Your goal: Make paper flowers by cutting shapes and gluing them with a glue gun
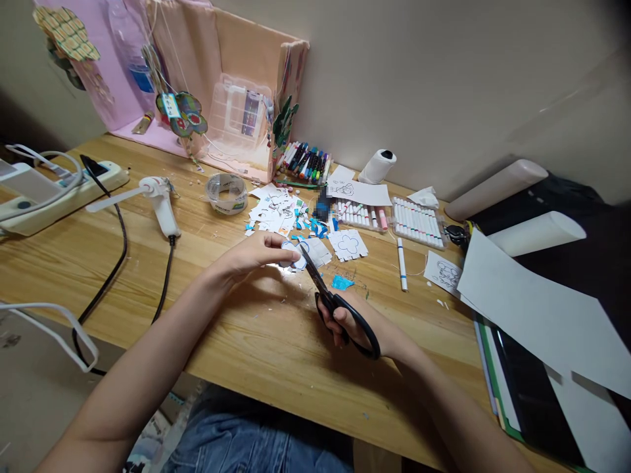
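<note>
Power strip (54, 194) lies at far left on the wooden table (246, 355), then a white glue gun (165, 211) and a tape roll (227, 205). The left hand (259, 251) pinches a small blue-outlined paper piece (300, 264) just in front of scattered scraps (269, 213). Black scissors (327, 297), held by the right hand (353, 324), have their blades at the paper's right side. Further right lie a marker (402, 263) and large white sheets (537, 315).

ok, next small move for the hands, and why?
I'd probably have the left hand turn the paper slightly to line its blue outline up with the scissors. That hand pinches the paper, and the right hand holds the scissors with their tips right by it. Whether the blades touch it, I can't tell.
</note>
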{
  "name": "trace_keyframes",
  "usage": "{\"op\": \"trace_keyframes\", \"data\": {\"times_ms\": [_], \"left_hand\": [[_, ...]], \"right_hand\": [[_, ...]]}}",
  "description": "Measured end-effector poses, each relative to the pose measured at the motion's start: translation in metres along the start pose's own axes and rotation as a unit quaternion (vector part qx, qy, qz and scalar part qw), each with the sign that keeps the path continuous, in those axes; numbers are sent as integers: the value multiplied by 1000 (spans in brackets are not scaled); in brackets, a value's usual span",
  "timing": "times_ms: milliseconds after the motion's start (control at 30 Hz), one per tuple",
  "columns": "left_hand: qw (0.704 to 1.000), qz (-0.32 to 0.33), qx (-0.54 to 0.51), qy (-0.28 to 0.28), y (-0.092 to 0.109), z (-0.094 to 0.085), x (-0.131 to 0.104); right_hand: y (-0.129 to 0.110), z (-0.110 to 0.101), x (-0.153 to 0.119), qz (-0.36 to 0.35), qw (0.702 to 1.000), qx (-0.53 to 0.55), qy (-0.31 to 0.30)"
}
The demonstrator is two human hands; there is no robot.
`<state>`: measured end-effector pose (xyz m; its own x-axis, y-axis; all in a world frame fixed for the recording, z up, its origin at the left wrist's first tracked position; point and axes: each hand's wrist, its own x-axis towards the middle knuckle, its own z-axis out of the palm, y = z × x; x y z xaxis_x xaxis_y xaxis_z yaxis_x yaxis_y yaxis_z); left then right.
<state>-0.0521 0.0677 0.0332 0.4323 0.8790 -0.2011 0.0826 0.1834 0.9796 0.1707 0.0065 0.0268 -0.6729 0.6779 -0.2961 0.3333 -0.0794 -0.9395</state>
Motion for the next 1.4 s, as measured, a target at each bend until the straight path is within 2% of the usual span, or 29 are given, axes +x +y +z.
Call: {"op": "trace_keyframes", "data": {"times_ms": [300,533,733,867,1033,1267,1400], "left_hand": [[1000,-8,-8,-10,-1,-3,-1],[994,-40,-55,-88,-4,4,0],[990,-68,-100,-74,-6,12,1],[985,-90,-130,-63,-11,14,2],[983,-96,-145,-68,-16,16,5],[988,-72,-119,-62,-11,14,3],[992,-51,-84,-77,-8,7,1]], "right_hand": [[-1,-2,-1,5,1000,1,0],[-10,1,-2,-32,999,17,-3],[-6,4,2,-41,998,39,3],[1,7,4,-56,998,21,32],[3,8,3,-40,998,7,49],[5,11,4,-25,997,35,61],[0,7,0,-19,998,49,22]]}}
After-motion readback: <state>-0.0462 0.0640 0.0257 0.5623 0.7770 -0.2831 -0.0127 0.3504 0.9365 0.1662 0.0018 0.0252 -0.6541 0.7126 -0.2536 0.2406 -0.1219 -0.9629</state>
